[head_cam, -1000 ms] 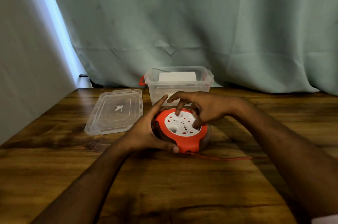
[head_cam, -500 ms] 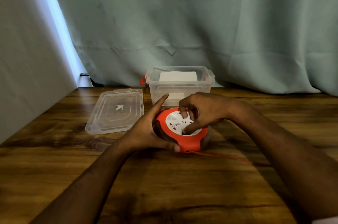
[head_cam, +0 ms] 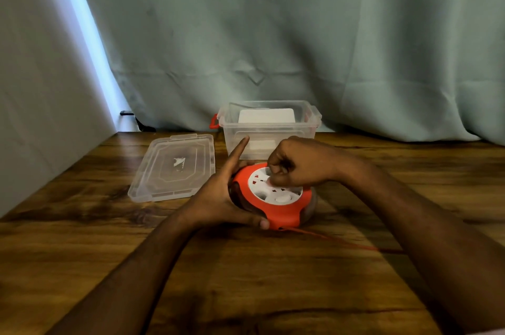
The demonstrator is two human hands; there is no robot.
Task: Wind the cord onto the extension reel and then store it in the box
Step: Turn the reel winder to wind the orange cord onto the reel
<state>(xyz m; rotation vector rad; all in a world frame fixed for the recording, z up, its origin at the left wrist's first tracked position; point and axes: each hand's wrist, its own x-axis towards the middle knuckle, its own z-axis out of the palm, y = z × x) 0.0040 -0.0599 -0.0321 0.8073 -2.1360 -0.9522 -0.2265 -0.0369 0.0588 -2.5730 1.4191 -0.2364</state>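
1. 1 clear lid [head_cam: 173, 168] lies flat on the wooden table [head_cam: 82, 239], far left.
2. Left hand [head_cam: 218, 198] cups the orange reel [head_cam: 276, 195], index finger straight.
3. Right hand [head_cam: 297, 165] is fisted on the reel's white face; cord [head_cam: 328, 239] trails right, box [head_cam: 269, 127] just behind.

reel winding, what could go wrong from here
The loose cord trails right across the table under the right forearm and may snag there. The left hand only braces the reel from one side, so the right hand turning the top could skid it.
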